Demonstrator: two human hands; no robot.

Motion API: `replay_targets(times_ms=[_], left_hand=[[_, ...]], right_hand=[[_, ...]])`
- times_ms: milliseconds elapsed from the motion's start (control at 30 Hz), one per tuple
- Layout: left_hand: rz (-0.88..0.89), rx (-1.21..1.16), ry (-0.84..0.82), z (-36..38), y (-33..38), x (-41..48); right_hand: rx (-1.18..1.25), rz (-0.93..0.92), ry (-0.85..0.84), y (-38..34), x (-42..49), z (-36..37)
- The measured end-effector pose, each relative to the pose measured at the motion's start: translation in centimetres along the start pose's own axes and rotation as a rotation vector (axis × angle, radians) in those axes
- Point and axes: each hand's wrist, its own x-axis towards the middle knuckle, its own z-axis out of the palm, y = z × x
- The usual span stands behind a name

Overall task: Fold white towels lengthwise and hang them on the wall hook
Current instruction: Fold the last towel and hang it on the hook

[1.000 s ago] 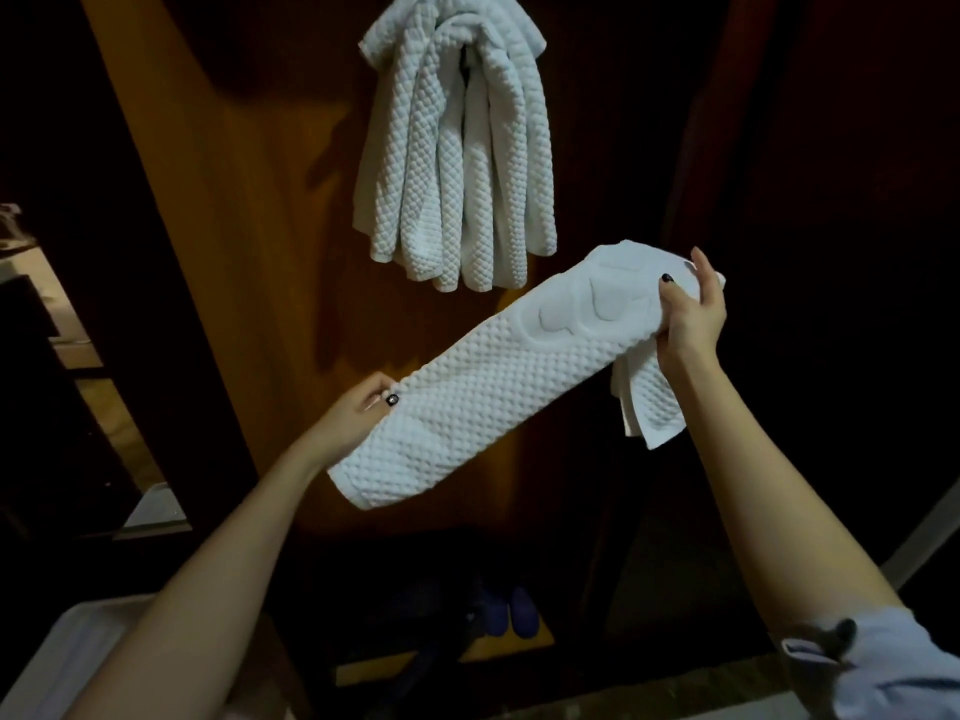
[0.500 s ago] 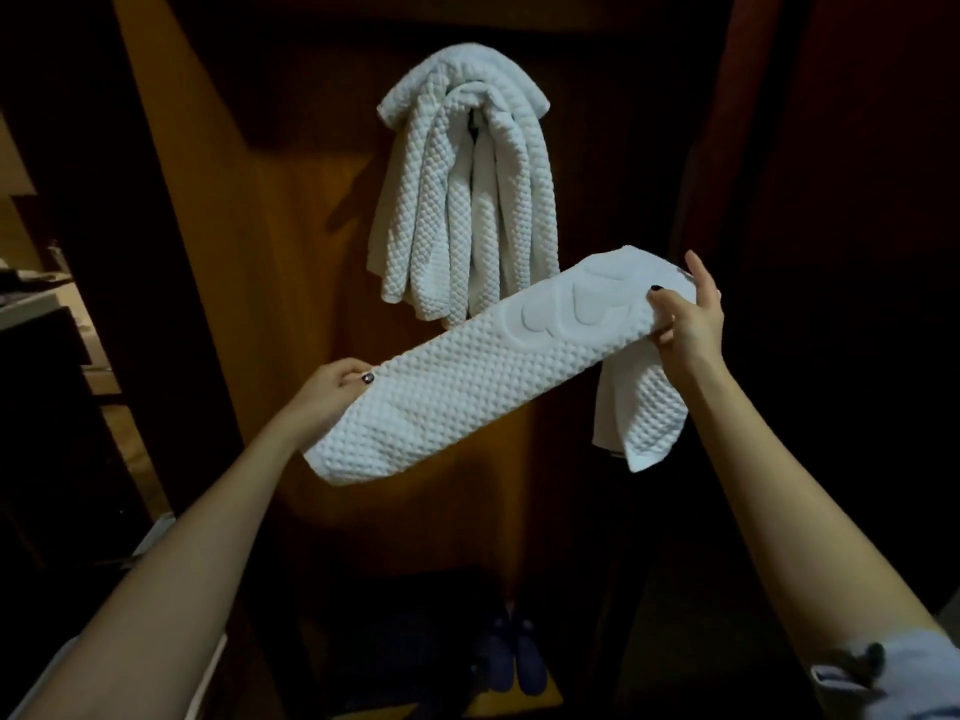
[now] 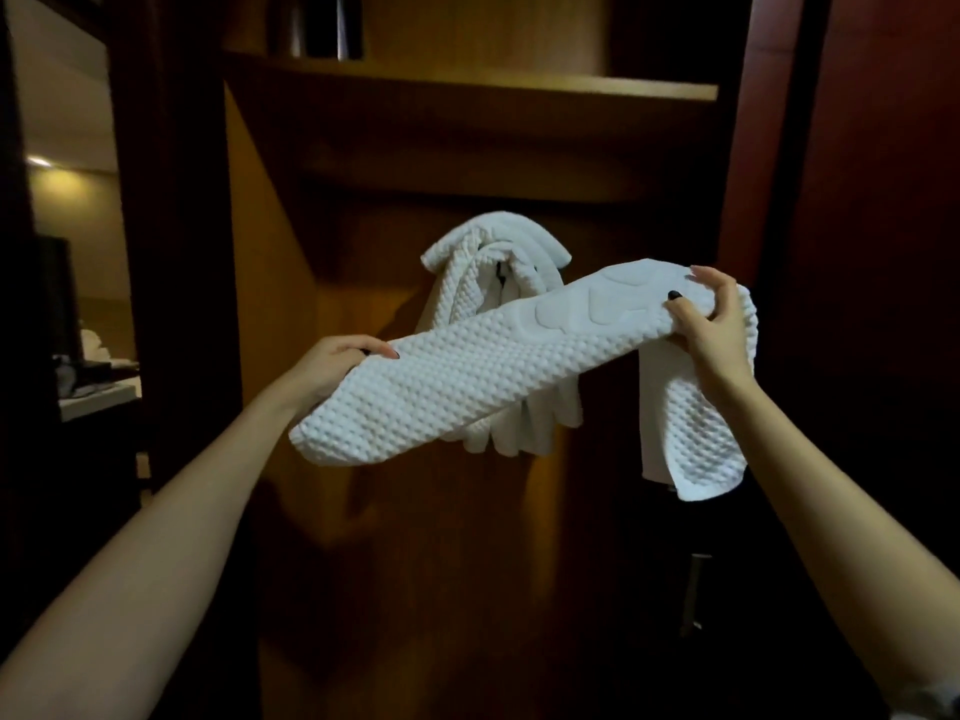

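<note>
A white waffle towel (image 3: pixel 467 376), folded into a long narrow strip, stretches slantwise between my hands in front of a wooden wardrobe wall. My left hand (image 3: pixel 332 363) grips its lower left end. My right hand (image 3: pixel 711 324) pinches the strip near its upper right end, and the remaining length drapes down past my right wrist. Behind the strip, several white towels (image 3: pixel 493 257) hang bunched on the wall hook, whose dark tip (image 3: pixel 501 272) just shows. The held strip covers their middle part.
A wooden shelf (image 3: pixel 467 85) runs across above the hook with a dark metal object (image 3: pixel 327 23) on it. A dark red door panel (image 3: pixel 883 252) stands at the right. To the left, a dim room opens with a counter (image 3: pixel 98 392).
The view has tilted up, so the hung towels sit lower in frame and the shelf appears. Both hands have lifted the folded strip closer to the hook, overlapping the hung towels.
</note>
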Motion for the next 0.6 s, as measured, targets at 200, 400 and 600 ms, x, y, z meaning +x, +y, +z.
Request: replay_targets(times_ms=[200, 400, 600], left_hand=[[0.188, 0.091, 0.040, -2.1, 3.0, 3.1], [0.313, 0.108, 0.115, -6.4, 5.6, 8.7], [0.385, 0.124, 0.135, -10.0, 6.6, 15.6]], right_hand=[[-0.105, -0.092, -0.061, -0.9, 4.4, 1.5], [-0.207, -0.199, -0.010, -1.0, 8.7, 4.7], [-0.286, -0.258, -0.009, -1.2, 12.7, 8.3]])
